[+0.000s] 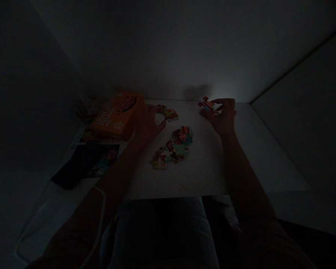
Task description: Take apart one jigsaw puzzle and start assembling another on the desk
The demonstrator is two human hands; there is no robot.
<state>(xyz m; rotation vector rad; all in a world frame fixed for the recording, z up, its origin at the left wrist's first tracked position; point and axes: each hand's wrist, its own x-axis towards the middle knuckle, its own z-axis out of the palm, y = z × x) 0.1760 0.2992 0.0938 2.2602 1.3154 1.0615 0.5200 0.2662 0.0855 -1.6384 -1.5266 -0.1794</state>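
Right hand (pixel 223 116) curled over puzzle pieces (pixel 207 105) at the tabletop's (pixel 201 179) far edge, grip unconfirmed; left hand (pixel 148 125) spread near a second cluster (pixel 167 113); a careless drag could push pieces off that edge.

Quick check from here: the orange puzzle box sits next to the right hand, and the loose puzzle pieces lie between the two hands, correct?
Not quite. The head view shows the orange puzzle box next to the left hand, not the right hand. The loose puzzle pieces do lie between the two hands.
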